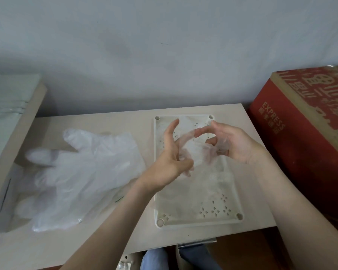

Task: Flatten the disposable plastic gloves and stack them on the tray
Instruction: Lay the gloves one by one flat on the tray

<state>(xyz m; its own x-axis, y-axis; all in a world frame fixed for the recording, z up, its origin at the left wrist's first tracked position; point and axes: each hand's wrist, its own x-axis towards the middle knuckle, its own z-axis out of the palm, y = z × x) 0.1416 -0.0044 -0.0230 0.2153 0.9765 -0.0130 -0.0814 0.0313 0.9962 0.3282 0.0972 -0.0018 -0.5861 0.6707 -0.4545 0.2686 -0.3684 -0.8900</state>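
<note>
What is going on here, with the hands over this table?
A person holds one clear plastic glove between the left hand and the right hand, above the white perforated tray. A pile of gloves lies on the table left of the tray. Whether any glove lies on the tray yet is unclear.

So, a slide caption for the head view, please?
Left hand and right hand hold a clear glove above the tray, beside a pile of gloves.
</note>
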